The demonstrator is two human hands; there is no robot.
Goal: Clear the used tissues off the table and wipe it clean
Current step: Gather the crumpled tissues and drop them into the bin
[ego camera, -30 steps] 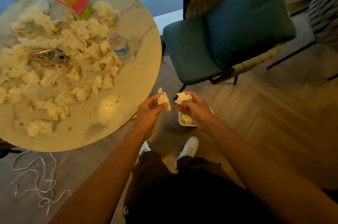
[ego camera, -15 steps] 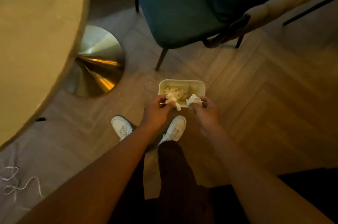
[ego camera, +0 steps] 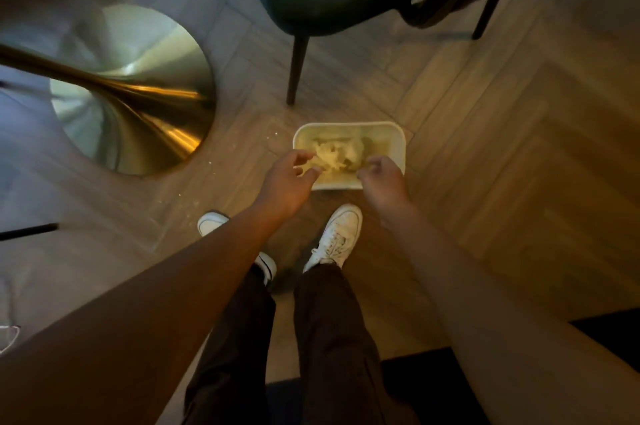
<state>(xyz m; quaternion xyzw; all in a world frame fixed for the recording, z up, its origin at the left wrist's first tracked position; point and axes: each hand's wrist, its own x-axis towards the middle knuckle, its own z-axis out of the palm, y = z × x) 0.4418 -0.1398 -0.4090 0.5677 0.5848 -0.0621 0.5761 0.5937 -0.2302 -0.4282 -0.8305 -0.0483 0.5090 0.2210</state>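
Both arms reach out and down, side by side. The left hand (ego camera: 289, 176) has its fingers spread loose and holds nothing. The right hand (ego camera: 382, 178) has loosely bent fingers pointing down, also holding nothing.

Dark trousers (ego camera: 332, 338), white sneakers (ego camera: 336, 237)

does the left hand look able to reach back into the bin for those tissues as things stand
Probably yes. The left hand hangs open over the near rim of the bin, nothing lies between it and the tissues inside, and the right hand keeps to the other side.
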